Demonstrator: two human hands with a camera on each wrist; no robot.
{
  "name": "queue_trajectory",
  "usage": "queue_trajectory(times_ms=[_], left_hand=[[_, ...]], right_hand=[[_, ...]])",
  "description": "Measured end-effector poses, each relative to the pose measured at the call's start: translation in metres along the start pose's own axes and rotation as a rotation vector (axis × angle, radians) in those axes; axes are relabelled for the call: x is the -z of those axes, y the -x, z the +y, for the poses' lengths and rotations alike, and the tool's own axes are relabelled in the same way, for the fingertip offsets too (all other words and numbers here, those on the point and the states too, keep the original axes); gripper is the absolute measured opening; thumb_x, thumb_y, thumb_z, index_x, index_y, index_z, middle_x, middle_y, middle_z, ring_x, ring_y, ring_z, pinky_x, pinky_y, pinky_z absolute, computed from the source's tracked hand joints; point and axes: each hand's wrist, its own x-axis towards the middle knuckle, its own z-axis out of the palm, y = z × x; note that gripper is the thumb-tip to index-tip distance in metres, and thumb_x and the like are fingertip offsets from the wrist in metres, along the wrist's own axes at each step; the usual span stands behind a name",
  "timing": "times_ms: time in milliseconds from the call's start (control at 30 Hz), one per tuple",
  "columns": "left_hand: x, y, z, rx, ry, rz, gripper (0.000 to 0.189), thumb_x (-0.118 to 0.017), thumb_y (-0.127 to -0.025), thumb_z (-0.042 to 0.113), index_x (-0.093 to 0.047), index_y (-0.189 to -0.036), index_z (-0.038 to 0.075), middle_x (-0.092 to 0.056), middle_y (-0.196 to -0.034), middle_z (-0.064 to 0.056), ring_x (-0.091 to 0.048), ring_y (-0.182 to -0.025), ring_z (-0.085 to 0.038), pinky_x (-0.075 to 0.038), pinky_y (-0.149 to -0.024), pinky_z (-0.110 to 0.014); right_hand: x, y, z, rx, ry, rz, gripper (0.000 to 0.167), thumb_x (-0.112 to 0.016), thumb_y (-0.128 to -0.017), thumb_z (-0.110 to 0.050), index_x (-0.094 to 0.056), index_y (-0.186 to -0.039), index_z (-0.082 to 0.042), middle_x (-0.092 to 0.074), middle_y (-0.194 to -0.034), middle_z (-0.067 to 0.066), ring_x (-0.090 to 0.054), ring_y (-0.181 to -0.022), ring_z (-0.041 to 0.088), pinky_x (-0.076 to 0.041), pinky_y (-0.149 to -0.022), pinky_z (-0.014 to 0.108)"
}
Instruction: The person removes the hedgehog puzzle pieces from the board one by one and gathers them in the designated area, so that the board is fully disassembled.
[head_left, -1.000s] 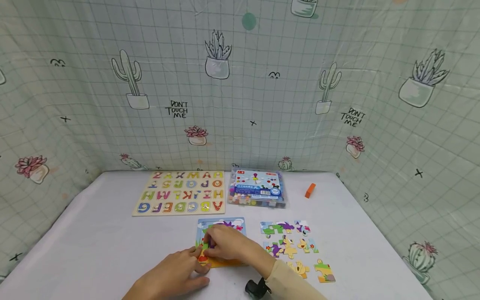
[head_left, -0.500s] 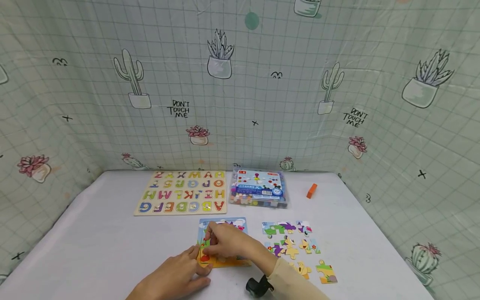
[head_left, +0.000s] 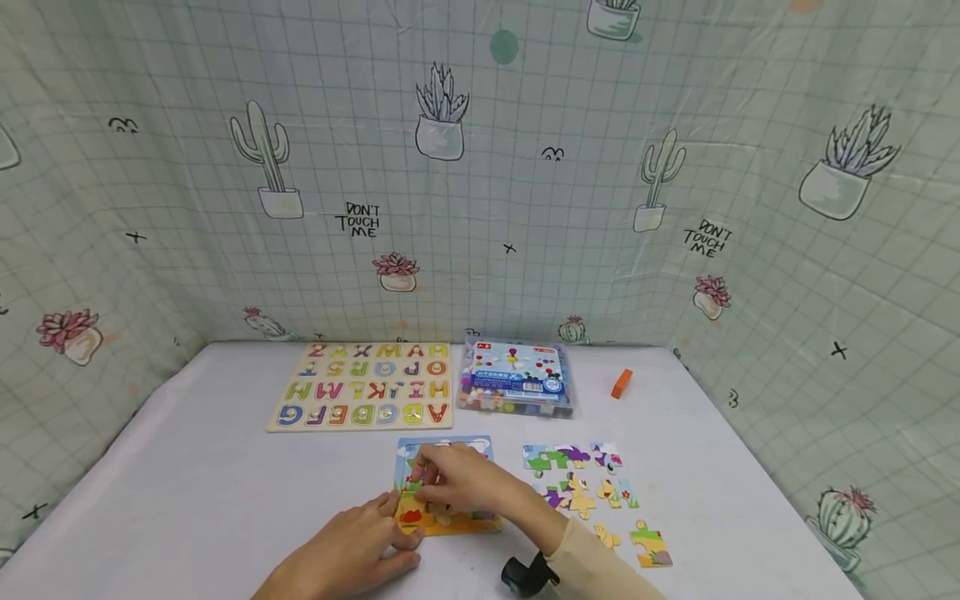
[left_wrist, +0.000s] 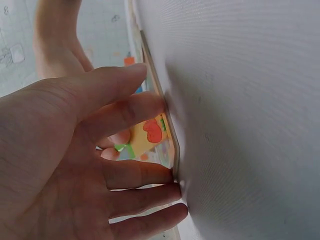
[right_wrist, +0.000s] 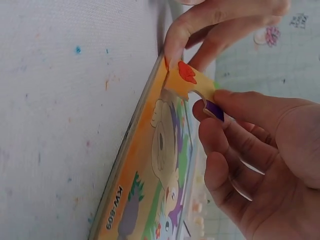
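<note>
My right hand (head_left: 461, 479) is over the puzzle board (head_left: 450, 529), pinching a puzzle piece (right_wrist: 187, 82) between thumb and fingers. The piece is mostly yellow with a red shape, plus green and purple parts. It tilts up over the board's near left corner, one edge right at the frame. In the right wrist view, the board's printed animal picture shows below the piece. My left hand (head_left: 341, 546) lies at that same corner, its extended fingers touching the board's edge and the table. The red shape on the piece also shows between the fingers (left_wrist: 132, 172) in the left wrist view.
Several loose puzzle pieces (head_left: 577, 492) lie right of the board. Behind stand a wooden alphabet board (head_left: 360, 387) and a clear box (head_left: 515, 379) of colourful parts. An orange block (head_left: 622, 383) lies at the back right. A black object (head_left: 522, 577) is beside the right sleeve (head_left: 592, 567).
My right hand has shifted slightly right, with the pinched piece at the board's lower left corner. My left hand stays nearly still at the edge. The loose pieces keep their places.
</note>
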Motion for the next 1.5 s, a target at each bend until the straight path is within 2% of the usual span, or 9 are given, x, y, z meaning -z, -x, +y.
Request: queue_trajectory(times_ms=[133,300,467,567,900,1133,1333,1500], left_hand=[[-0.002,0.0,0.0,0.001,0.0,0.01,0.029,-0.066,-0.09,0.042,-0.077,-0.111,0.025,-0.052,-0.137,-0.033,-0.05,-0.13,-0.045,-0.048,-0.095,-0.061],[-0.002,0.0,0.002,0.016,-0.009,0.008,0.029,-0.067,-0.09,0.043,-0.076,-0.111,0.026,-0.052,-0.138,-0.033,-0.051,-0.13,-0.044,-0.047,-0.096,-0.06],[0.0,-0.003,0.004,0.061,-0.008,-0.007,0.031,-0.068,-0.089,0.045,-0.076,-0.112,0.026,-0.053,-0.139,-0.029,-0.05,-0.131,-0.042,-0.046,-0.099,-0.06],[0.0,-0.005,0.004,0.089,0.002,-0.014,0.032,-0.068,-0.088,0.045,-0.076,-0.112,0.025,-0.053,-0.14,-0.028,-0.049,-0.132,-0.043,-0.045,-0.1,-0.062],[-0.003,-0.005,0.006,0.103,0.017,-0.012,0.031,-0.07,-0.087,0.044,-0.076,-0.111,0.026,-0.054,-0.139,-0.026,-0.049,-0.131,-0.043,-0.045,-0.098,-0.063],[-0.003,-0.003,0.008,0.096,0.02,-0.001,0.03,-0.069,-0.088,0.043,-0.076,-0.11,0.024,-0.054,-0.14,-0.027,-0.049,-0.131,-0.043,-0.044,-0.1,-0.063],[-0.003,-0.004,0.008,0.091,0.022,0.016,0.032,-0.069,-0.087,0.044,-0.076,-0.111,0.023,-0.053,-0.14,-0.027,-0.049,-0.131,-0.044,-0.043,-0.1,-0.064],[-0.004,-0.003,0.006,0.109,0.029,0.002,0.031,-0.07,-0.087,0.043,-0.077,-0.11,0.023,-0.053,-0.14,-0.028,-0.049,-0.131,-0.045,-0.043,-0.099,-0.065]], right_hand=[[0.005,0.007,0.003,0.008,-0.021,0.0,0.012,-0.07,-0.092,-0.021,-0.063,-0.1,-0.016,-0.067,-0.079,-0.01,-0.055,-0.062,-0.003,-0.048,-0.061,0.013],[0.012,0.02,0.013,-0.022,-0.056,-0.018,0.011,-0.07,-0.091,-0.021,-0.062,-0.098,-0.017,-0.066,-0.077,-0.013,-0.058,-0.061,-0.003,-0.05,-0.06,0.015],[0.021,0.036,0.023,-0.02,-0.051,-0.014,0.009,-0.071,-0.091,-0.021,-0.063,-0.094,-0.019,-0.067,-0.076,-0.013,-0.059,-0.064,-0.003,-0.047,-0.071,0.017],[0.026,0.047,0.028,-0.023,-0.088,-0.032,0.008,-0.07,-0.091,-0.022,-0.063,-0.092,-0.019,-0.067,-0.076,-0.013,-0.059,-0.066,-0.003,-0.047,-0.071,0.018],[0.034,0.092,0.05,-0.083,-0.241,-0.112,0.008,-0.07,-0.091,-0.023,-0.065,-0.091,-0.018,-0.067,-0.076,-0.012,-0.057,-0.065,-0.001,-0.049,-0.062,0.017],[0.04,0.122,0.072,-0.096,-0.286,-0.096,0.011,-0.072,-0.09,-0.023,-0.066,-0.091,-0.014,-0.066,-0.073,-0.007,-0.055,-0.061,-0.001,-0.047,-0.056,0.017],[0.045,0.133,0.087,-0.122,-0.299,-0.092,0.011,-0.072,-0.09,-0.024,-0.068,-0.091,-0.013,-0.068,-0.074,-0.006,-0.058,-0.062,-0.001,-0.05,-0.059,0.018],[0.042,0.135,0.092,-0.104,-0.316,-0.094,0.011,-0.071,-0.09,-0.023,-0.068,-0.092,-0.012,-0.07,-0.075,-0.001,-0.061,-0.063,0.002,-0.05,-0.059,0.019]])
